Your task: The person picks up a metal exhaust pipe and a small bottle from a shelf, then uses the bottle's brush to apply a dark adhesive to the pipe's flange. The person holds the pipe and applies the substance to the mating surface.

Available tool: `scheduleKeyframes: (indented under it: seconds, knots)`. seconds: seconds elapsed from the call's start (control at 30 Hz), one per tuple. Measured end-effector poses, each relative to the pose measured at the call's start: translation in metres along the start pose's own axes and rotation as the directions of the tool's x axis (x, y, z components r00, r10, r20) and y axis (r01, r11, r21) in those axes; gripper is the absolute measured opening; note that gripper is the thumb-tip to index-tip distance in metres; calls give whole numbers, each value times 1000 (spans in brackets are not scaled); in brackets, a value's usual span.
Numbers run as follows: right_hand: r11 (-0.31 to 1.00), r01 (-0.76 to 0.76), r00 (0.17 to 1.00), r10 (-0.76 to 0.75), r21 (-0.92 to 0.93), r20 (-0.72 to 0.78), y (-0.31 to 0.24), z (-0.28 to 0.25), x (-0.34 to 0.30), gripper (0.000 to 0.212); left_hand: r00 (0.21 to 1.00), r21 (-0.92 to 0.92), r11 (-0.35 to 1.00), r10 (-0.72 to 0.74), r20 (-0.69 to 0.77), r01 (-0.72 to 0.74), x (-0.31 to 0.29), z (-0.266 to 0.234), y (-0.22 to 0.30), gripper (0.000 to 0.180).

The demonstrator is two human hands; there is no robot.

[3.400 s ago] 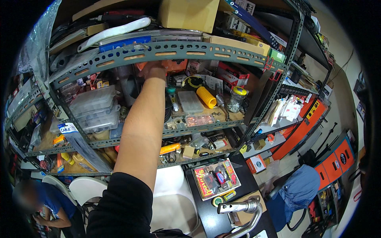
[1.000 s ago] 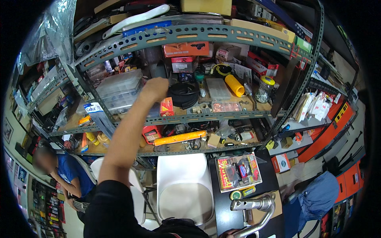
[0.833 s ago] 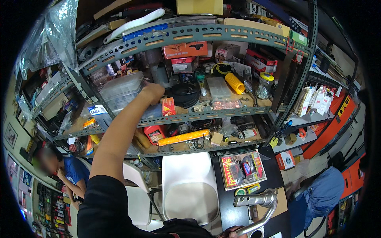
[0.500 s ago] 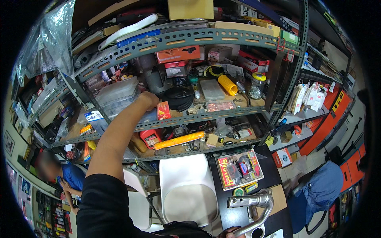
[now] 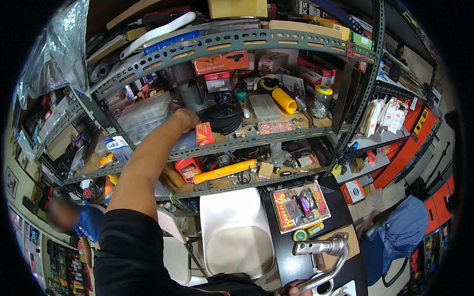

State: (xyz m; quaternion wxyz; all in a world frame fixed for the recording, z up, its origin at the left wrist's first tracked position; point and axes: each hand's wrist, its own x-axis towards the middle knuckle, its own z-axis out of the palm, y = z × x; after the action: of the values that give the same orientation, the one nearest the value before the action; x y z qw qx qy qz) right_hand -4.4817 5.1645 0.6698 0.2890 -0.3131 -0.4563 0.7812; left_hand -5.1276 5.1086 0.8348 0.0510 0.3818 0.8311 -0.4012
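My left hand reaches onto the middle shelf, between clear plastic organizer cases and a coil of black hose. A small red and yellow box sits right beside it at the shelf's front. The back of this hand faces me and hides its fingers, so whether it grips anything does not show. Down at the lower edge, my right hand is closed around a bent metal exhaust pipe. The pipe's wider perforated end points left, above a black table.
A white chair stands before the slotted steel shelf. An orange tube and red bottle lie on the lower shelf. A packaged set rests on the table. Another person in blue is at the far left.
The view has shifted slightly. My right hand and the exhaust pipe have moved a little to the right. My left hand stays at the same spot on the shelf.
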Motion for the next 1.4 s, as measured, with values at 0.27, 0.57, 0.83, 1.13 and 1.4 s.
scheduleKeyframes:
  seconds: [0.27, 0.57, 0.83, 1.13, 1.4]
  knots:
    - [1000, -16, 1000, 16, -7, 4, -1, 6, 1, 30, 985, -232, 966, -143, -94, 118, -3, -17, -11, 37]
    - [998, 9, 1000, -9, -55, 5, -7, 8, -1, 26, 683, -616, 784, -409, -606, -77, -64, -60, -6, 43]
    - [997, -23, 999, 20, -68, -38, -16, 23, -7, 29, 629, -587, -232, -353, -692, -776, -85, -45, 51, 32]
    - [989, 148, 986, -147, -6, 81, -59, 29, 5, 30, 931, -430, -873, -68, -359, -230, -151, 4, 309, 27]
    - [953, 297, 954, -295, -50, 47, -57, 72, 30, 38, 728, -359, -866, -9, -685, -349, -228, -7, 383, 36]
